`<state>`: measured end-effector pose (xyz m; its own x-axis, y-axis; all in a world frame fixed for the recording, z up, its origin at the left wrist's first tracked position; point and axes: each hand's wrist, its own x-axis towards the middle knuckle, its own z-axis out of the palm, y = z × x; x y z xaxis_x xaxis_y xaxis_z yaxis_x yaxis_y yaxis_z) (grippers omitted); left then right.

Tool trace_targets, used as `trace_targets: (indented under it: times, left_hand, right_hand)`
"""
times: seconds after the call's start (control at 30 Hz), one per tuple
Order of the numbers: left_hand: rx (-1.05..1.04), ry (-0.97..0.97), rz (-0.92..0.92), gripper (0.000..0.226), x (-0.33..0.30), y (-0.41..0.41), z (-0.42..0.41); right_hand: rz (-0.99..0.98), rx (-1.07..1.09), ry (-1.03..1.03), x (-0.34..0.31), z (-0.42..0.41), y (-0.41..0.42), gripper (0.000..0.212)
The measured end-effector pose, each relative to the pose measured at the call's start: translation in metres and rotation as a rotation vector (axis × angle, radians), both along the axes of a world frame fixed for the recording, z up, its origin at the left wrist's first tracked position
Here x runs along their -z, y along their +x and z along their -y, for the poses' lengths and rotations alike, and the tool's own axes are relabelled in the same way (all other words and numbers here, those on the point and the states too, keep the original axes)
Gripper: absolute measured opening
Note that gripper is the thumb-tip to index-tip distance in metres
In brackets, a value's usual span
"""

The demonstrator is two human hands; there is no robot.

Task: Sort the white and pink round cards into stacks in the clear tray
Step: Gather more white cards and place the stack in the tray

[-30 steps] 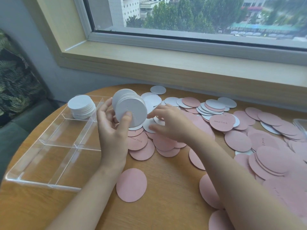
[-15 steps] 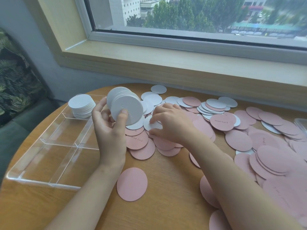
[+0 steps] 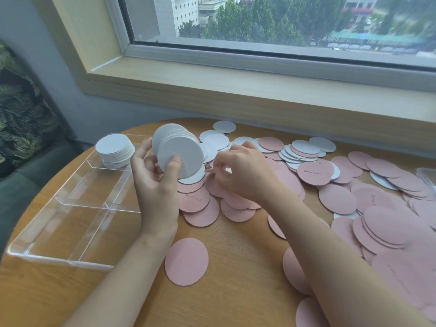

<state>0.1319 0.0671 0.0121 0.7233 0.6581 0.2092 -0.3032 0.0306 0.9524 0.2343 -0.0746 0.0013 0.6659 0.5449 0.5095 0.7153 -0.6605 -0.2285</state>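
My left hand [image 3: 155,185] grips a thick stack of white round cards [image 3: 181,152], thumb on its front, held upright above the table beside the clear tray [image 3: 70,258]. A second white stack [image 3: 115,147] stands in the tray's far left compartment. My right hand [image 3: 245,173] reaches into the loose pile with fingers curled, pinching the edge of a white card [image 3: 195,177] that lies on pink cards [image 3: 197,199]. Many pink and white cards [image 3: 304,152] are spread over the table's right half.
The round wooden table [image 3: 236,279] sits under a window sill [image 3: 259,79]. A single pink card [image 3: 186,261] lies near my left forearm. A clear container's corner [image 3: 427,178] shows at the right edge. A dark leaf-patterned cushion [image 3: 21,114] is at the left.
My left hand has shifted the white stack slightly left and up. My right hand's fingers have curled tighter onto the white card beneath the stack.
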Motion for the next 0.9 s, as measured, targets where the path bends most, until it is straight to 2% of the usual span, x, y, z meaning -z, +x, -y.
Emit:
trace_targets:
  times: [0.13, 0.27, 0.5, 0.63, 0.77, 0.83, 0.9]
  left_hand:
    - [0.008, -0.008, 0.001, 0.060, 0.000, 0.000, 0.000]
    - [0.081, 0.027, -0.014, 0.050, 0.001, 0.001, 0.001]
    - [0.167, 0.083, -0.027, 0.050, 0.004, 0.000, 0.005]
    - [0.234, 0.086, -0.036, 0.045, 0.003, -0.001, 0.007]
    - [0.228, 0.101, -0.028, 0.045, 0.005, 0.000, 0.007]
    - [0.198, 0.114, -0.028, 0.046, 0.006, 0.001, 0.006]
    - [0.163, 0.114, -0.028, 0.047, 0.006, 0.001, 0.005]
  right_hand:
    - [-0.056, 0.085, 0.198, -0.007, 0.001, -0.001, 0.011]
    - [-0.317, 0.082, 0.523, -0.023, 0.007, -0.004, 0.013]
    - [-0.691, -0.202, 0.848, -0.036, 0.013, -0.008, 0.015]
    - [-0.781, -0.292, 0.820, -0.035, 0.010, -0.010, 0.019]
    - [-0.854, -0.292, 0.747, -0.035, 0.010, -0.010, 0.028]
    - [-0.794, -0.233, 0.642, -0.033, 0.012, -0.007, 0.029]
    - [-0.596, -0.094, 0.416, -0.026, 0.015, -0.001, 0.025]
